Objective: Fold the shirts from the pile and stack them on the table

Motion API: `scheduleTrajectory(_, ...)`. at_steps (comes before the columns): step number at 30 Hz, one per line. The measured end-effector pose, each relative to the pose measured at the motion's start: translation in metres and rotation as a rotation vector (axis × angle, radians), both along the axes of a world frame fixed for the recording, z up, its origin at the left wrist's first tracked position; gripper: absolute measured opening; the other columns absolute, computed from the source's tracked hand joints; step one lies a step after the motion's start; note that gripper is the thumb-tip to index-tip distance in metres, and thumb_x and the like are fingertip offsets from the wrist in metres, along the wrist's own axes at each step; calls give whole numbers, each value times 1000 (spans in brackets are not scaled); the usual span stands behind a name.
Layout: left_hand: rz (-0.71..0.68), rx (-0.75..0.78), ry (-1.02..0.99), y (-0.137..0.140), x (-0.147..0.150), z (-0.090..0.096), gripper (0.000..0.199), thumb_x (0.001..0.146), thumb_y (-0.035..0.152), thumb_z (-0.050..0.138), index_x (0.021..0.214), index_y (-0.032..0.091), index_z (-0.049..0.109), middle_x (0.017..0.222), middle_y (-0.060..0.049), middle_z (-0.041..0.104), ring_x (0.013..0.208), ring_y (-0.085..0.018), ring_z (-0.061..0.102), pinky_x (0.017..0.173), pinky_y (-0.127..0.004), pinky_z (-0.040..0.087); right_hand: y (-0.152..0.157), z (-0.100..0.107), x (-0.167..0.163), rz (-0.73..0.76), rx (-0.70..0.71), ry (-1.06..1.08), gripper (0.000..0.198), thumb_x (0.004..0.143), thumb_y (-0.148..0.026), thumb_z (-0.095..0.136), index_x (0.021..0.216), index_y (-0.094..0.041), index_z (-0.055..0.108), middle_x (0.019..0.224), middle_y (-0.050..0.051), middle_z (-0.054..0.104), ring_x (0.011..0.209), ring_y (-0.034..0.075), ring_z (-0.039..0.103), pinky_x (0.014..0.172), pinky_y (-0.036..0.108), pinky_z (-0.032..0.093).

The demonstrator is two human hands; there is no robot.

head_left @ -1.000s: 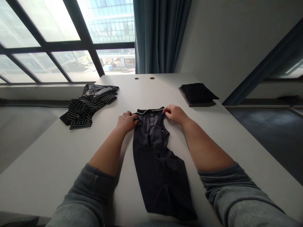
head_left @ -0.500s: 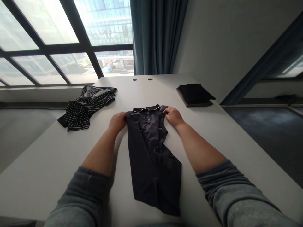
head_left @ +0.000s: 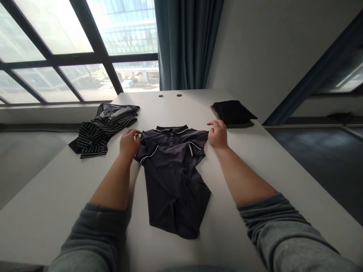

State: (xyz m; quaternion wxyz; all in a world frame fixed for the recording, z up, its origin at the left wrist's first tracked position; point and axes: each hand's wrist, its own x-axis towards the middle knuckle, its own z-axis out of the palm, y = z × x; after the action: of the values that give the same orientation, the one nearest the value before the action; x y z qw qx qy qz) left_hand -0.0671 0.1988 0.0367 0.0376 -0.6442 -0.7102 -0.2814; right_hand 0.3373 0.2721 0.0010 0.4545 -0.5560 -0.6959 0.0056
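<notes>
A dark grey polo shirt [head_left: 167, 170] with white-trimmed collar and sleeve cuffs lies on the white table in front of me, collar away from me. Its upper part is spread, while the lower body is creased and folded askew. At the shirt's left shoulder and sleeve, my left hand [head_left: 130, 144] is closed on the cloth. My right hand [head_left: 217, 135] grips the end of the opposite sleeve, its index finger stretched out above the fabric. The thumb of the right hand is mostly hidden.
On the white table [head_left: 70, 196], a crumpled black-and-white striped garment [head_left: 104, 126] lies at the left edge. A stack of folded dark clothes [head_left: 234, 112] sits at the back right, just beyond my right hand. Two round holes are near the far edge.
Both hands have moved apart, drawing the shirt's shoulders and sleeves wider. The collar and white-trimmed cuffs now show, and the hem has shifted away from me.
</notes>
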Motion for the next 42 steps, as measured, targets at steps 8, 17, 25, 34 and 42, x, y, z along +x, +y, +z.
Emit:
scheduleTrajectory(8, -126, -484, 304, -31, 45, -11, 43, 92, 50, 63, 126, 25, 64, 130, -17, 68, 113, -37, 69, 92, -43, 53, -62, -8, -39, 180, -377, -437, 30, 90, -33, 71, 118, -22, 71, 106, 11, 73, 95, 28, 67, 84, 34, 49)
scheduleTrajectory(17, 120, -410, 212, -23, -1, -19, 26, 94, 29, 48, 109, 17, 65, 114, -23, 75, 106, -39, 72, 88, -48, 54, -62, -5, -32, 203, -422, -501, 57, 89, -15, 59, 144, -30, 64, 113, 10, 74, 98, 27, 69, 82, 34, 51)
scheduleTrajectory(25, 410, -245, -45, -28, -81, -24, 19, 94, 31, 52, 101, 20, 65, 97, -16, 77, 99, -36, 73, 85, -48, 56, -59, -6, -14, 288, -317, -236, 30, 90, -13, 51, 108, -22, 73, 105, 8, 75, 95, 24, 69, 88, 32, 52)
scheduleTrajectory(34, 485, -241, -139, -32, -115, -25, 18, 86, 29, 63, 96, 16, 70, 104, -14, 77, 103, -33, 70, 91, -41, 53, -64, -20, 80, -96, -133, -58, 31, 73, -11, 54, 96, -20, 73, 94, 9, 71, 85, 25, 64, 82, 35, 52)
scheduleTrajectory(42, 365, 19, -80, -44, -72, -3, 25, 94, 23, 55, 113, 15, 70, 115, -12, 71, 94, -25, 69, 92, -37, 51, -73, -11, 93, -172, -26, -126, 41, 73, -7, 47, 99, -17, 77, 108, 15, 67, 109, 32, 62, 105, 50, 49)
